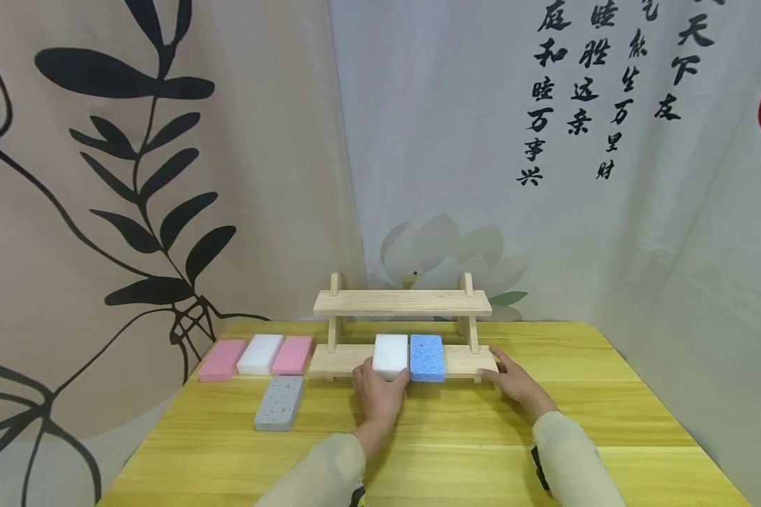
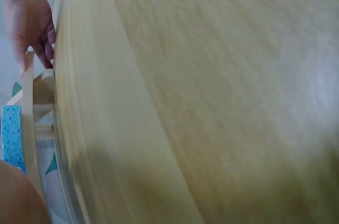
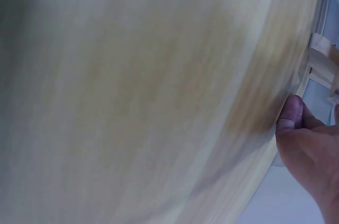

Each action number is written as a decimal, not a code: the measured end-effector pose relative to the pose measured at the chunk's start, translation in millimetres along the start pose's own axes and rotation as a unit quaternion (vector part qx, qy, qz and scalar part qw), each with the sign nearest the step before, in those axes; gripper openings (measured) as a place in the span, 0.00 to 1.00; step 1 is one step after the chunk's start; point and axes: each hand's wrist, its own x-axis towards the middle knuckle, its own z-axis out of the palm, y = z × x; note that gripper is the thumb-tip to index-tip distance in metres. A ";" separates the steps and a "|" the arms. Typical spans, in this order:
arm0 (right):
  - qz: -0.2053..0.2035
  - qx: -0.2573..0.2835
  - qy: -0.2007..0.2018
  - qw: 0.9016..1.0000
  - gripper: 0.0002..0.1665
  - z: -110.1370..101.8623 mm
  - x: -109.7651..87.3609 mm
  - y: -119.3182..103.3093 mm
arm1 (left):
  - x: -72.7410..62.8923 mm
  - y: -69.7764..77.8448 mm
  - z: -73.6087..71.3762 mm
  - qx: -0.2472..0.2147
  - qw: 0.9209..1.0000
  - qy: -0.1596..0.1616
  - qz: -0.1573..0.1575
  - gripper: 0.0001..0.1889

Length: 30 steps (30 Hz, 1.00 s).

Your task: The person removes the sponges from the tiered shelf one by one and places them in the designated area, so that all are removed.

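A two-tier wooden rack [image 1: 402, 302] stands toward the back of the table. My left hand [image 1: 380, 398] holds a white sponge block [image 1: 390, 354] by its sides on the lower shelf. Touching or nearly touching that block on the right is a speckled blue sponge [image 1: 428, 358], also visible in the left wrist view [image 2: 11, 134]. At the lower shelf's right end, my right hand [image 1: 516, 380] grips the board, thumb at the front edge and fingers at the end. Most of the left hand is cut off in its own wrist view.
Left of the rack lie a pink sponge [image 1: 222, 360], a white sponge [image 1: 260, 354] and another pink sponge [image 1: 293, 355] in a row. A grey speckled sponge [image 1: 279, 403] lies in front of them on the wooden table [image 1: 456, 465]. Behind hangs a printed curtain [image 1: 279, 176].
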 end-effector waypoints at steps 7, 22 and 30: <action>0.003 0.017 0.004 1.000 0.57 -0.8 3.3 5.0 | 3.5 -1.7 -4.9 -0.007 1.000 -0.007 0.001 0.40; 0.008 -0.003 0.010 1.000 0.51 2.0 -7.5 -9.3 | 9.3 -5.8 -20.2 -0.017 1.000 -0.011 0.013 0.40; 0.007 -0.009 0.007 1.000 0.50 2.1 -7.6 -12.8 | 12.0 -4.6 -28.7 -0.020 0.999 -0.020 0.027 0.39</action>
